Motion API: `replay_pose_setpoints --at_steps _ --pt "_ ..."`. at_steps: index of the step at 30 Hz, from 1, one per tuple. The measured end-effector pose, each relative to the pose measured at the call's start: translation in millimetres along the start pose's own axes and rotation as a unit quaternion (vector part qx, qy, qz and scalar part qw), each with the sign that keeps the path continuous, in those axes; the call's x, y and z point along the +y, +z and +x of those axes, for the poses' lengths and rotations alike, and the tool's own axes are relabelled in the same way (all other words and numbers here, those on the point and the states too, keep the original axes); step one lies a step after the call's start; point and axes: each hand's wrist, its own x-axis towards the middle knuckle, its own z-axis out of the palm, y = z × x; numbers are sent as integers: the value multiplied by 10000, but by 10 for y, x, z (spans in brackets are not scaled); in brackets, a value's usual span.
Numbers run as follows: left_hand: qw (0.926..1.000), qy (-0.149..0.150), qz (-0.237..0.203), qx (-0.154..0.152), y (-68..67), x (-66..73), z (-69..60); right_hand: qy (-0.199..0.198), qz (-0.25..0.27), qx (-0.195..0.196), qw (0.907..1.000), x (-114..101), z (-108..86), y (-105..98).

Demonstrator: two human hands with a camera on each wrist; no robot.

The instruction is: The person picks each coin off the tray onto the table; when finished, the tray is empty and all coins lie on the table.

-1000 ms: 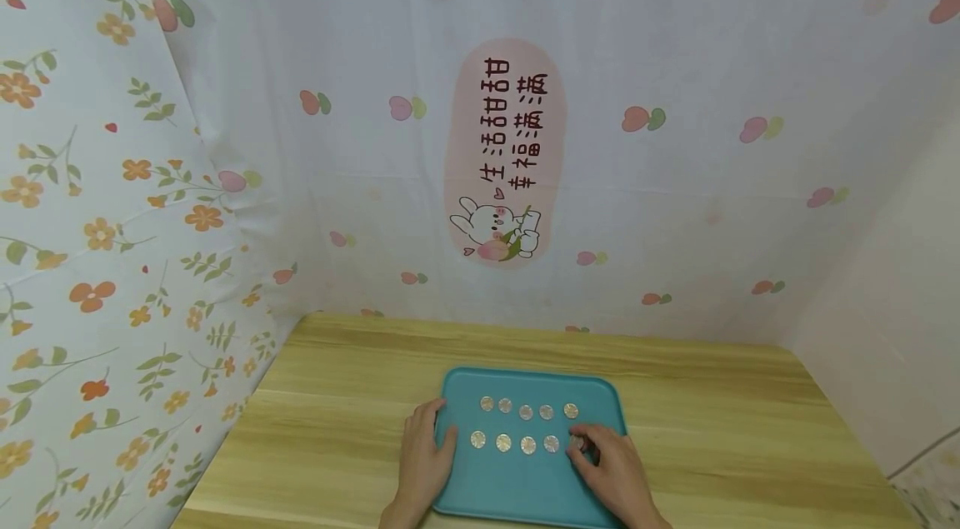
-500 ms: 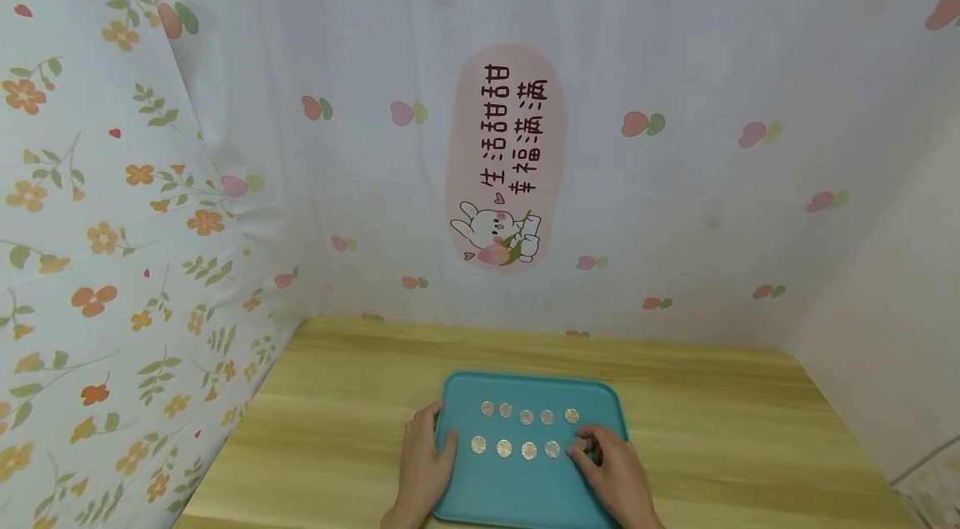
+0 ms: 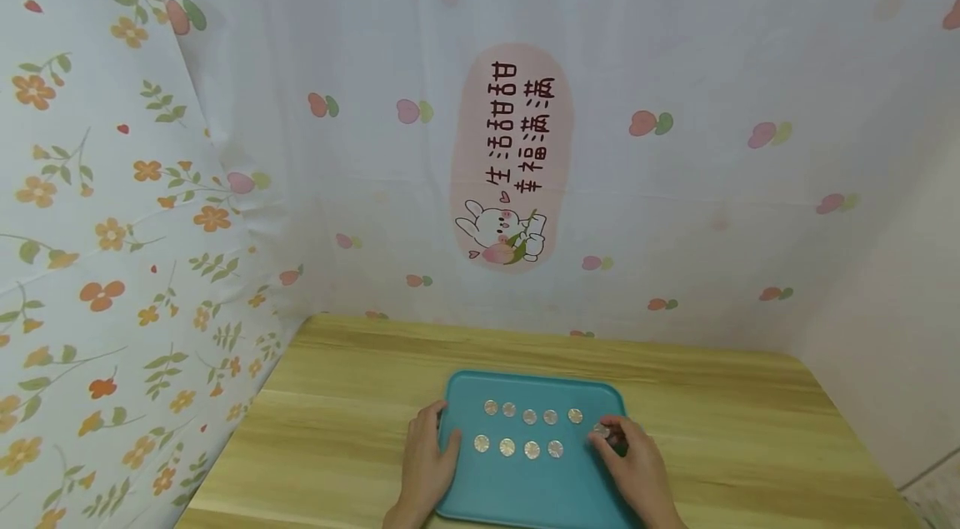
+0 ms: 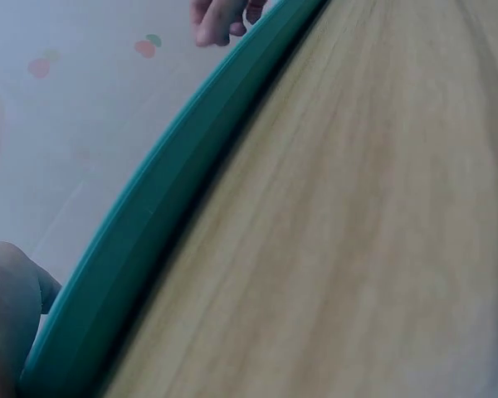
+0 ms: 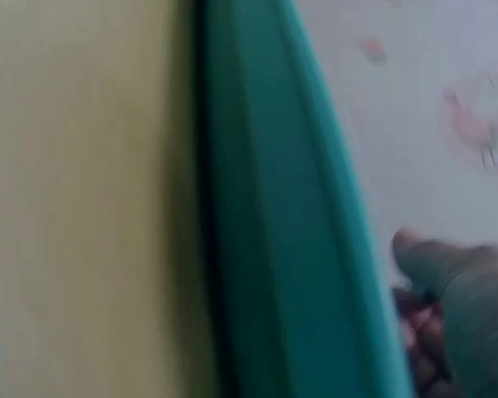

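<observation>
In the head view a turquoise tray [image 3: 517, 496] bears silver coins [image 3: 532, 450] in two rows. My left hand [image 3: 429, 458] rests at the tray's left edge, its thumb over the rim and its fingers along the side. Near the right rim my right hand [image 3: 637, 462] pinches a coin [image 3: 602, 431] between thumb and fingers. That coin is partly hidden by the fingertips. The left wrist view shows the tray's outer wall [image 4: 149, 207] with part of my left hand above it. Blurred in the right wrist view, my right hand [image 5: 473, 307] has its fingers bent.
A wooden table [image 3: 352, 396] lies under the tray. White cloth with a rabbit print [image 3: 498, 229] hangs behind it, and a flower-patterned cloth [image 3: 112, 233] hangs on the left. A plain pale wall [image 3: 900, 262] stands on the right.
My right hand has moved right and slightly up, taking its coin from the end of the lower row toward the tray's right rim. My left hand stays at the left edge.
</observation>
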Motion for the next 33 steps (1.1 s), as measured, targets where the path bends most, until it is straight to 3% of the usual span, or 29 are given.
replay_pose_setpoints --at_steps 6,15,19,27,29,33 --pt "10000 -18 -19 -18 -16 0 6 749 1089 361 9906 199 63 -105" --pt "9996 231 54 182 -4 0 12 770 1552 635 9828 430 138 -218" --pt "9996 214 54 156 -10 4 24 797 1423 691 9842 531 171 -309" --pt "9999 118 78 53 -11 5 30 1270 1000 865 9830 707 244 -483" --pt "9999 96 60 40 -9 5 22 1274 774 632 9868 723 254 -508" --pt "9999 82 85 15 -1 -5 -5 713 106 77 9974 755 268 -519"
